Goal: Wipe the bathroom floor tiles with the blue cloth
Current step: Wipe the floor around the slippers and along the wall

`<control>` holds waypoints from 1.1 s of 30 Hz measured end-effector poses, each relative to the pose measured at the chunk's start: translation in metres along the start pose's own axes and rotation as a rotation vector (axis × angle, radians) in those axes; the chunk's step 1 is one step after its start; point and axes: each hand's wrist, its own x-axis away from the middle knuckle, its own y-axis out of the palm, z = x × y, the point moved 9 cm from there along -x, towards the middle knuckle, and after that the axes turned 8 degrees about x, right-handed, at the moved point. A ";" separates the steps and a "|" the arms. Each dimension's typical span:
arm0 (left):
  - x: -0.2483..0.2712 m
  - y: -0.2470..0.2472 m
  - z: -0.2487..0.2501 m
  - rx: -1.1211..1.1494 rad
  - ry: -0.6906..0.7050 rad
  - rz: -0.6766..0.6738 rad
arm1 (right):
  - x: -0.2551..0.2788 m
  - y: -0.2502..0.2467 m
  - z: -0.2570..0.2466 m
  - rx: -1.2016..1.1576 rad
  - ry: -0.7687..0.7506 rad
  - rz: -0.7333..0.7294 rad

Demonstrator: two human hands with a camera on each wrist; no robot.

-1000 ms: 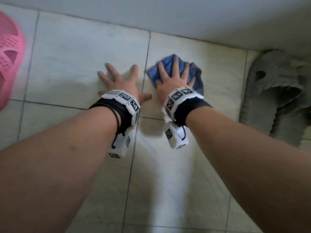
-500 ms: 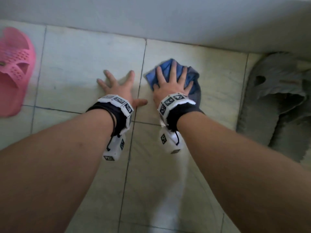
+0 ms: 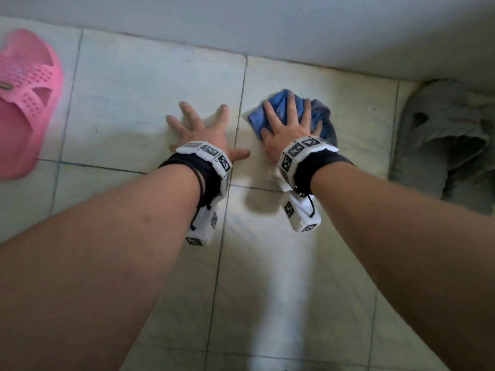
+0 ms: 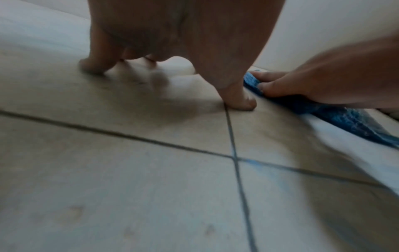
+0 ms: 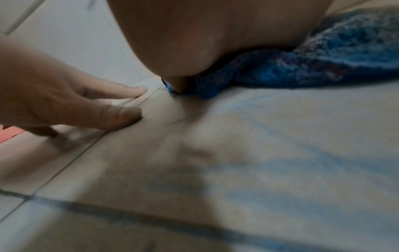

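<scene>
Beside the wall (image 3: 294, 28): wiping mid-stroke.
Right hand (image 3: 288, 127) flat, pressing blue cloth (image 3: 281, 103); left hand (image 3: 203, 132) splayed, bracing on tile (image 3: 128, 103). Next: sweep cloth across tile.

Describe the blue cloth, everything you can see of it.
The blue cloth is a crumpled, bunched rag of nubbly knit-like fabric, bright blue with a darker, greyish part on its right side. It lies flat on a pale floor tile near the base of the wall. The right hand presses on it with spread, straight fingers, covering its middle. The left hand rests on the neighbouring tile, apart from it.
</scene>
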 end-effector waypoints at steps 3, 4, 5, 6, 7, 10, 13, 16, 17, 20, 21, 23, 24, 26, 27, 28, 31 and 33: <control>0.000 0.000 -0.001 -0.046 0.032 -0.011 | 0.000 0.000 0.000 0.008 0.018 0.003; 0.000 0.001 -0.001 -0.062 0.048 -0.014 | 0.002 0.001 0.000 0.010 0.028 0.002; 0.002 0.001 -0.003 -0.074 0.063 -0.016 | 0.005 0.004 -0.001 0.007 0.035 -0.001; 0.003 0.000 -0.007 -0.089 0.081 -0.016 | 0.009 0.007 -0.002 0.000 0.038 0.000; 0.002 -0.003 -0.010 -0.116 0.107 -0.018 | 0.013 0.011 -0.003 -0.007 0.042 0.005; 0.002 -0.007 -0.025 -0.181 0.200 -0.061 | 0.036 0.027 -0.009 -0.013 0.057 0.005; -0.001 -0.011 -0.038 -0.190 0.277 -0.075 | 0.058 0.043 -0.020 -0.007 0.066 0.002; 0.002 -0.012 -0.044 -0.175 0.319 -0.057 | 0.079 0.061 -0.037 0.012 0.063 0.000; 0.002 -0.013 -0.044 -0.176 0.333 -0.043 | 0.087 0.067 -0.045 0.016 0.055 0.008; 0.004 -0.012 -0.047 -0.164 0.341 -0.023 | 0.122 0.089 -0.067 0.049 0.002 0.003; 0.004 -0.012 -0.049 -0.159 0.333 -0.028 | 0.134 0.097 -0.071 0.074 -0.026 -0.002; 0.006 -0.011 -0.050 -0.145 0.313 -0.043 | 0.150 0.105 -0.063 0.132 -0.066 -0.012; 0.007 -0.011 -0.051 -0.138 0.305 -0.044 | 0.152 0.102 -0.050 0.147 -0.063 -0.014; 0.009 -0.010 -0.053 -0.133 0.284 -0.043 | 0.142 0.089 -0.015 0.120 0.009 -0.019; 0.010 -0.009 -0.053 -0.140 0.273 -0.043 | 0.134 0.082 0.000 0.087 0.066 -0.030; 0.012 -0.008 -0.052 -0.154 0.261 -0.041 | 0.124 0.076 0.010 0.053 0.118 -0.040; 0.015 -0.005 -0.050 -0.179 0.216 -0.032 | 0.101 0.067 0.006 0.007 0.221 -0.010; 0.016 -0.004 -0.049 -0.175 0.197 -0.025 | 0.097 0.068 -0.008 0.004 0.245 0.009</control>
